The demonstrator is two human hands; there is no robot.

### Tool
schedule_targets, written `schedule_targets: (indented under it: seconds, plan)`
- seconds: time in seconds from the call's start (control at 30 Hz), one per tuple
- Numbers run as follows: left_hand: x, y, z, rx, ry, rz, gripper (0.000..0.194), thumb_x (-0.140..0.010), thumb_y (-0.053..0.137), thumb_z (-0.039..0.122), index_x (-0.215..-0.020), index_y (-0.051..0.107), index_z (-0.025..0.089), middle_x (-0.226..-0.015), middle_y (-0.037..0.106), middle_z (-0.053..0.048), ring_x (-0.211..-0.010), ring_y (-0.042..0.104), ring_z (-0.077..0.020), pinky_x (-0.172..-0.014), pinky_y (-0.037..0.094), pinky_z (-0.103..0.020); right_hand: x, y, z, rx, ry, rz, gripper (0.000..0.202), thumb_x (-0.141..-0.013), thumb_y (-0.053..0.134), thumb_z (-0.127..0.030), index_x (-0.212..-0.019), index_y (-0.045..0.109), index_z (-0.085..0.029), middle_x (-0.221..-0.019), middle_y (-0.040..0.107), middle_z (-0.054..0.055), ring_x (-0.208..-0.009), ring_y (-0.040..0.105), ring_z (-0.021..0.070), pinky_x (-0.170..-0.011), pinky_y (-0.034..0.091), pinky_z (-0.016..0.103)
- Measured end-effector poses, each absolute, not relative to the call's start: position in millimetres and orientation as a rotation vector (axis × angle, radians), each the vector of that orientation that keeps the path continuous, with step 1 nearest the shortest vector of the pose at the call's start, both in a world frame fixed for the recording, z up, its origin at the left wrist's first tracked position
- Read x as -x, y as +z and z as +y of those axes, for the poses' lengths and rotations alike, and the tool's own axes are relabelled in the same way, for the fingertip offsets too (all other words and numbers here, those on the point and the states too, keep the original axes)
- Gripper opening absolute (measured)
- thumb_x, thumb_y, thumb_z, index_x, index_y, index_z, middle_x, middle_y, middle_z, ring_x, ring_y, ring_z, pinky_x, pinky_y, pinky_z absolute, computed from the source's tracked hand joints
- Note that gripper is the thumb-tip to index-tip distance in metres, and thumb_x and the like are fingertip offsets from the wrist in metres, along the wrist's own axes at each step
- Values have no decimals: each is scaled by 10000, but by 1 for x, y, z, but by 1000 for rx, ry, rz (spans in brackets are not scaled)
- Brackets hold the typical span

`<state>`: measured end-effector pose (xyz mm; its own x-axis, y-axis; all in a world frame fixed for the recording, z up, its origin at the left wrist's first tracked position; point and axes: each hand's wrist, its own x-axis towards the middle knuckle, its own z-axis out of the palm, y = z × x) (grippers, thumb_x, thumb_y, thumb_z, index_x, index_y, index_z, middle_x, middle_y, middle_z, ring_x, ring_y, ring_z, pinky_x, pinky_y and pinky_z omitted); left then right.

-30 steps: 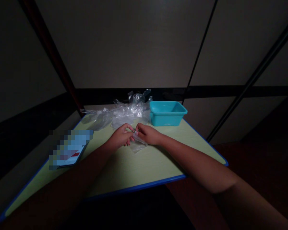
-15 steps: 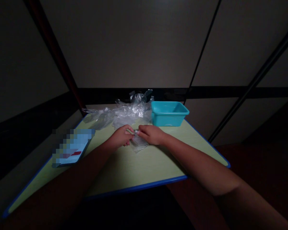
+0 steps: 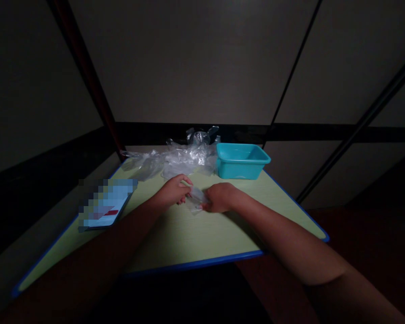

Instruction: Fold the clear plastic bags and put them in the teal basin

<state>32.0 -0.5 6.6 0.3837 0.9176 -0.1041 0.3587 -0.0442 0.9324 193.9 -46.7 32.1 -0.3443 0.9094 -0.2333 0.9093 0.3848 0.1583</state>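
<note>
A small clear plastic bag [image 3: 197, 196] is held between my two hands, low over the middle of the table. My left hand [image 3: 174, 191] pinches its upper left edge between thumb and fingers. On the other side, my right hand [image 3: 222, 197] has its fingers closed on the bag's right and lower part. Behind them lies a loose heap of clear plastic bags [image 3: 185, 159], crumpled and shiny. The dim light hides whether anything is inside the held bag.
A turquoise plastic basket [image 3: 243, 169] stands at the back right of the table [image 3: 175, 238], which has a blue edge. At the left lies a flat, pale blue item [image 3: 116, 202], partly blurred out. Dark panels [image 3: 195, 67] rise behind the table.
My right hand has moved from the bag's top down to its lower right side, away from my left hand. The left hand keeps its pinch. The view has shifted slightly.
</note>
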Motion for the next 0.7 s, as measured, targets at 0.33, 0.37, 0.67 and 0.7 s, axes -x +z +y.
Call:
schedule_targets:
  seconds: [0.33,0.37,0.67,0.7]
  plan:
    - [-34,9,-5,-1504,534,1106,115,-806,546,210,-901,488,184,-492,595,33,-323,410,-67,-359,226,-170,-185,31,-51,-1621,-77,2328,380,-841,423,-327,-1029,676,-116,-986,687,200,-958,641,326,-720,513,402]
    - [-34,10,-5,-1490,532,1091,125,-797,552,194,-903,489,179,-502,601,30,-334,421,-68,-364,235,-172,-185,30,-51,-1620,-79,2327,367,-837,428,-311,-1026,675,-116,-986,686,200,-958,641,326,-716,513,402]
    - [-27,15,-2,-1477,446,1053,193,-690,594,97,-862,528,154,-468,577,34,-373,476,-79,-407,339,-181,-191,27,-53,-1729,71,2500,638,-786,528,-574,-1195,522,-84,-1089,618,223,-1023,584,347,-806,473,451]
    - [-26,14,-1,-1470,441,1049,205,-681,603,98,-863,529,155,-477,583,32,-377,487,-81,-410,350,-181,-192,27,-54,-1722,106,2560,723,-755,540,-629,-1222,500,-78,-1148,585,231,-1080,546,358,-853,448,467]
